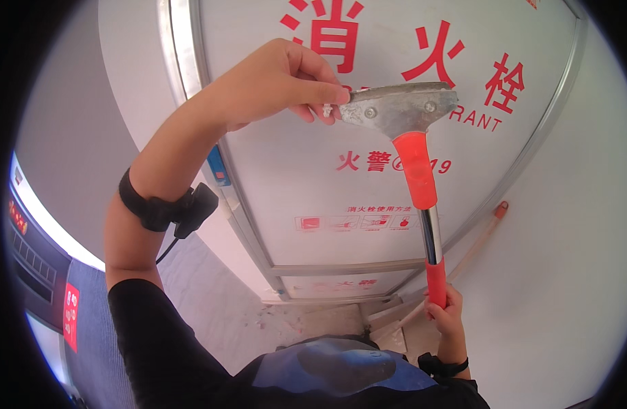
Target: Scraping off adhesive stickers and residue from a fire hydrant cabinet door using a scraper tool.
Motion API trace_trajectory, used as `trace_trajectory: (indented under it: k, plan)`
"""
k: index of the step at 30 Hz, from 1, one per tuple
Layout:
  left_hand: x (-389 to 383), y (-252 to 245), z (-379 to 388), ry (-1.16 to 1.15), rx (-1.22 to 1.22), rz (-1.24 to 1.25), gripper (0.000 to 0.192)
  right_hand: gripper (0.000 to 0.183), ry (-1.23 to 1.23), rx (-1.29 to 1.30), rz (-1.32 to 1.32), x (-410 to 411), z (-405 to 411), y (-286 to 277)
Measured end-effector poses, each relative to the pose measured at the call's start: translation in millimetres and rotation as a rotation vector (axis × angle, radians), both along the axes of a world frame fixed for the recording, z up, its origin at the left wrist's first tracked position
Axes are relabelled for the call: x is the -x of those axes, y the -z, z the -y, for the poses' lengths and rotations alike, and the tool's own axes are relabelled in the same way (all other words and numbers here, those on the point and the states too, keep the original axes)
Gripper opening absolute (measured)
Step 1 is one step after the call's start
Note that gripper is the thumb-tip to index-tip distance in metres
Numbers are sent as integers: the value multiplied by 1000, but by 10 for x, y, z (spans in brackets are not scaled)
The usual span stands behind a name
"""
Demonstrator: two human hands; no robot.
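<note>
A long-handled scraper (pixel 403 110) with a grey metal head and a red and chrome handle stands upright before me, blade end up. My right hand (pixel 448 305) is closed around the lower red grip. At the left end of the blade, the thumb and fingers of my left hand (pixel 313 84) pinch the blade's corner. A small whitish crumb of residue (pixel 327 109) shows at the left fingertips. Whitish residue also coats the left side of the metal head. Behind the scraper is a white fire hydrant cabinet door (pixel 303 189) with red lettering and pictograms.
A metal frame (pixel 241 225) edges the cabinet door. A wooden pole (pixel 472 250) with a reddish tip leans against the white wall at the right. Debris (pixel 272 322) and light slabs (pixel 334 320) lie on the floor below the cabinet. A red sign (pixel 71 317) is at far left.
</note>
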State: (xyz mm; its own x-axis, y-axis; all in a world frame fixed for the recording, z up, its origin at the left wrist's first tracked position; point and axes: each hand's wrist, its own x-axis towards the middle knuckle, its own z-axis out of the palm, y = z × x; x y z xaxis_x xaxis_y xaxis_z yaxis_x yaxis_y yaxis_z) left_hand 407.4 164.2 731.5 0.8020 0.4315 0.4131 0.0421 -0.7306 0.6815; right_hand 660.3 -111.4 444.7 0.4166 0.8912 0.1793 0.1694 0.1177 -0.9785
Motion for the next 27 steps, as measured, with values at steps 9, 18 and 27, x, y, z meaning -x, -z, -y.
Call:
trace_trajectory:
  k: [9, 18, 27]
  plan:
    - [499, 63, -140, -29, 46, 14, 12, 25, -22, -71, 116, 266, -152, -91]
    - [671, 218, -298, -88, -270, -24, 12, 39, -78, -410, -210, 428, -377, -43]
    - [298, 391, 15, 17, -590, 105, 12, 18, -379, -289, -240, 976, -968, -627]
